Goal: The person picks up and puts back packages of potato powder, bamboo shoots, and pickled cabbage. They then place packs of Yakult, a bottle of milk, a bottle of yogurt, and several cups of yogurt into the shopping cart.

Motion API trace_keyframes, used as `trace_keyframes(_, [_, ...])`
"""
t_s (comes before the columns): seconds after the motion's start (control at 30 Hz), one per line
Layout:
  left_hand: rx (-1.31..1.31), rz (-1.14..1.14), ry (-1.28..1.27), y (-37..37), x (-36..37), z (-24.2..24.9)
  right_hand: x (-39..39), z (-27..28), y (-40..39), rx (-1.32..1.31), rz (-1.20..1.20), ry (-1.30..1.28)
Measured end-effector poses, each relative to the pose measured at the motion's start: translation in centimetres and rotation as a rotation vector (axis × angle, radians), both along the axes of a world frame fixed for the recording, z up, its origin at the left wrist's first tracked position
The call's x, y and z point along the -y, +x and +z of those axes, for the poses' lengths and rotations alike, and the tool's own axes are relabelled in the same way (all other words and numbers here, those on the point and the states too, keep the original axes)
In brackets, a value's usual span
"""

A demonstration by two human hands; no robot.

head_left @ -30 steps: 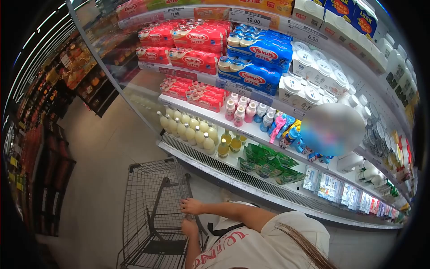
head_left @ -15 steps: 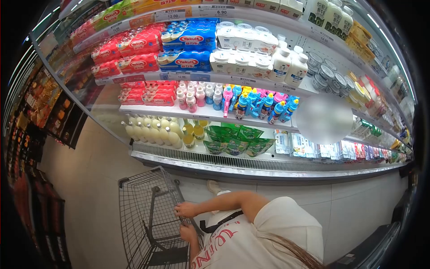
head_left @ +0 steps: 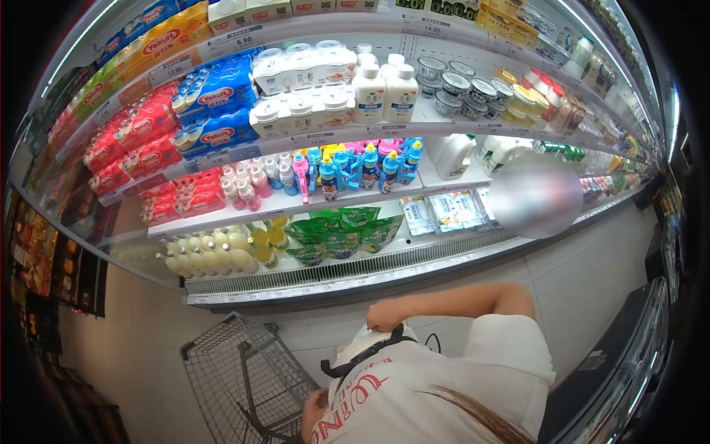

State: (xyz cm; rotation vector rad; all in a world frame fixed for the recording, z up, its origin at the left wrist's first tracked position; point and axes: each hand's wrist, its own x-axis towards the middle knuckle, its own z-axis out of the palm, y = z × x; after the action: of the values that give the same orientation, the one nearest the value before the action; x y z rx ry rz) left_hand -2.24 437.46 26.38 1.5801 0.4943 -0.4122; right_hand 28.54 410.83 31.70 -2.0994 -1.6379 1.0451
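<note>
A metal wire shopping cart stands at the lower left. My left hand is closed at its handle end, partly hidden by my white shirt. My right hand is off the cart, with the elbow bent. Its fingers are curled down at the white cloth by my waist, close to a black strap. What those fingers hold, if anything, is hidden.
A chilled dairy shelf runs ahead, with Yakult packs, white bottles, green pouches and a bottom grille. Dark shelving lines the left. A black case stands at right.
My right hand has left the cart handle and drawn back to my waist. My left hand stays at the cart. The view has turned right, so the shelves sit further left.
</note>
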Motion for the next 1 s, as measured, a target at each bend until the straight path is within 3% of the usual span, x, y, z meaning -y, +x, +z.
trace_keyframes(0.03, [0.111,-0.067,-0.023,0.5,0.1,-0.5,0.5,-0.1,0.1,0.005,-0.006,-0.043])
trace_keyframes(0.07, [0.061,-0.099,0.083,0.9,0.7,-1.0,1.0,-0.2,0.1,0.007,-0.008,-0.089])
trace_keyframes(0.13, [-0.055,-0.13,0.302,5.4,3.4,4.4,1.8,0.0,-0.4,-0.003,-0.07,-0.118])
trace_keyframes(0.27, [-0.066,-0.124,0.372,8.2,6.3,7.4,4.7,-0.3,-0.6,-0.043,-0.162,-0.036])
trace_keyframes(0.37, [-0.216,-0.292,0.335,8.3,6.6,6.5,6.8,-0.4,-0.6,-0.166,-0.235,0.037])
trace_keyframes(0.47, [-0.138,-0.378,0.282,7.4,6.8,4.7,8.6,0.2,-0.5,-0.244,-0.267,0.083])
trace_keyframes(0.57, [-0.22,-0.369,0.182,7.7,8.2,5.2,10.1,3.2,0.0,-0.315,-0.304,0.029])
trace_keyframes(0.67, [-0.13,-0.331,0.161,8.2,9.5,6.5,11.7,4.9,0.6,-0.323,-0.318,-0.069])
trace_keyframes(0.8, [-0.203,-0.199,0.217,8.5,11.2,7.0,13.9,2.5,1.6,-0.23,-0.242,0.032])
trace_keyframes(0.83, [-0.193,-0.215,0.241,8.4,11.5,6.6,14.5,2.3,2.2,-0.153,-0.232,-0.164])
trace_keyframes(0.9, [-0.173,-0.258,0.298,8.2,11.5,6.0,16.5,1.1,3.4,-0.272,-0.226,-0.25])
trace_keyframes(1.0, [-0.073,-0.265,0.309,7.7,11.5,4.9,17.9,0.9,3.5,-0.335,-0.221,-0.16])
